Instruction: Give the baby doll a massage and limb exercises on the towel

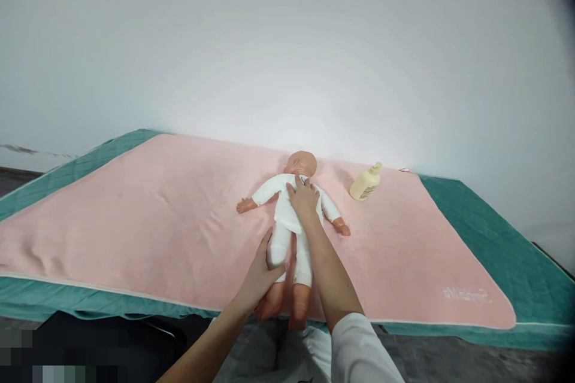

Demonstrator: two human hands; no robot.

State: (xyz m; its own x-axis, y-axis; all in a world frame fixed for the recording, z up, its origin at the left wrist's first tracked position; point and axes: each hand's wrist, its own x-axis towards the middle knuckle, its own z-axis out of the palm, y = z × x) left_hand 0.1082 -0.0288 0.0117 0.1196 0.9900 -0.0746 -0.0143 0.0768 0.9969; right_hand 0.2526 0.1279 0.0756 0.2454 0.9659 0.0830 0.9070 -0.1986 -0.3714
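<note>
A bald baby doll (283, 209) in white clothes lies on a pink mat (179, 221), its head toward the wall and its feet at the near edge. Its arms are spread out, and one ear shows on the head. My left hand (263, 269) is wrapped around the doll's left-side leg, thumb across the lower leg and fingers along the outer side. Flat on the doll's upper body rests my right hand (304, 198), fingers spread, near the neck. My right forearm covers part of the doll's side.
A pale yellow pump bottle (366, 182) stands tilted in view on the mat, right of the doll. Under the mat is a green quilted cover (489, 239). A white wall (287, 54) runs behind the bed. Something black (108, 341) sits below the near left edge.
</note>
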